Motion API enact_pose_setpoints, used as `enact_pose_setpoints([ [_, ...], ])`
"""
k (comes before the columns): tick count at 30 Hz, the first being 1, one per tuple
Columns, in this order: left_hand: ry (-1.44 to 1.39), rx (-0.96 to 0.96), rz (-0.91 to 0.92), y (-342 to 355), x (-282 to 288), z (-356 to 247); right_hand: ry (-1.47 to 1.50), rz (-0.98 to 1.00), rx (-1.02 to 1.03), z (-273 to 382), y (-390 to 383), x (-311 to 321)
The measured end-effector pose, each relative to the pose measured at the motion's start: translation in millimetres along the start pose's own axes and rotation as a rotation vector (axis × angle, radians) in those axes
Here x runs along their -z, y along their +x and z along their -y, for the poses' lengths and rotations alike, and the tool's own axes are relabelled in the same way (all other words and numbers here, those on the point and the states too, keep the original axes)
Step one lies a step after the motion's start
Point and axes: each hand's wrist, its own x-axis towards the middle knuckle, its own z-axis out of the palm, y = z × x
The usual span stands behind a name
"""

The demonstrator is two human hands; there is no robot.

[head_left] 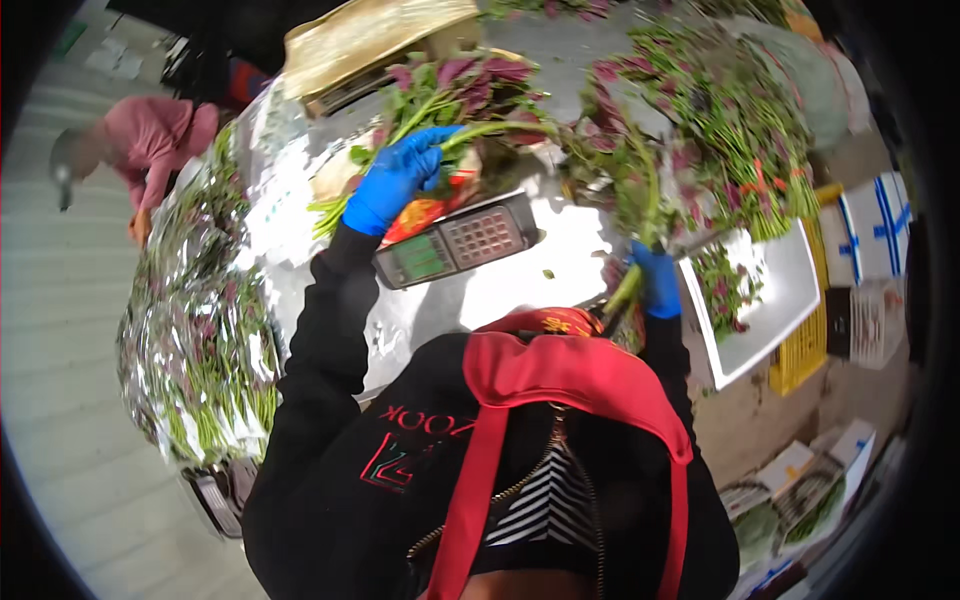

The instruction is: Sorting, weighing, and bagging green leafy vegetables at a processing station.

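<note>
My left hand, in a blue glove, is closed on a pale green stem of red-and-green leafy greens. Behind it lies a bunch of purple-leaved greens, partly over a weighing scale's platform. Just below that hand is the scale's keypad and green display. My right hand, also gloved in blue, is closed around thick stems of leafy greens near the table's front edge. Beside it a thin dark strip, perhaps a blade, points to the right; whether the hand holds it cannot be made out.
A large heap of greens covers the table's right side. A white tub with loose leaves sits near a yellow crate. Plastic-wrapped greens stand at the left. A cardboard box is at the back; a person in pink bends at far left.
</note>
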Motion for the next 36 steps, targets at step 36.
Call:
enact_pose_setpoints([
  [36, 1.013, -0.491, -1.031, -58, 78, 83, -0.037, -0.2, 0.246, 50, -26, 24],
])
